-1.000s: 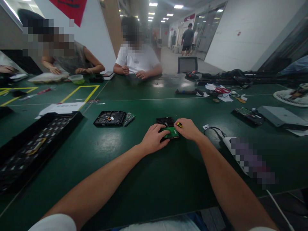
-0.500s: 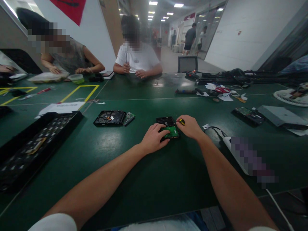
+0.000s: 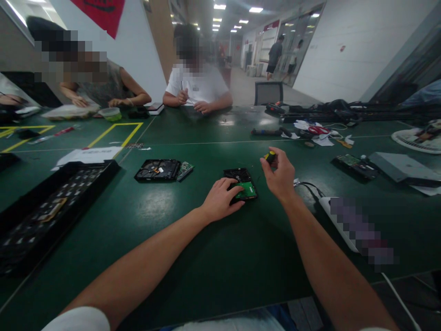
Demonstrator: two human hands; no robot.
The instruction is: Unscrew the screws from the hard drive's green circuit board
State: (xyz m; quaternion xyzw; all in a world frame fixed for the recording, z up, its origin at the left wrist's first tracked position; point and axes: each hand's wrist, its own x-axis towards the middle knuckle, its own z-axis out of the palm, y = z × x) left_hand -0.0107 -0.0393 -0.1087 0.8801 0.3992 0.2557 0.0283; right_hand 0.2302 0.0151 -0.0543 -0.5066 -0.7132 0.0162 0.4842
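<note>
A hard drive [image 3: 238, 173] with a green circuit board [image 3: 249, 189] facing up lies on the table in front of me. My left hand [image 3: 223, 196] steadies it, fingers over its left part and thumb at the near side, hiding some of the board. Just to the right and a little above the table, my right hand [image 3: 280, 174] pinches a screwdriver with a yellow and black handle [image 3: 270, 156]. Its tip is too small to make out, and the hand is apart from the drive. Left of them sits another hard drive [image 3: 159, 170] with a loose circuit board [image 3: 185, 170] beside it.
A long black tray [image 3: 86, 184] stands at the left. To the right are a third drive [image 3: 356, 165], a grey metal box [image 3: 403, 168] and a white power strip [image 3: 339, 225] with cables. Two people sit across the green table [image 3: 206, 276]; scissors and scraps lie at the back right.
My right hand has lifted away from the hard drive, up and to the right, with the screwdriver still in it. My left hand has stayed on the drive.
</note>
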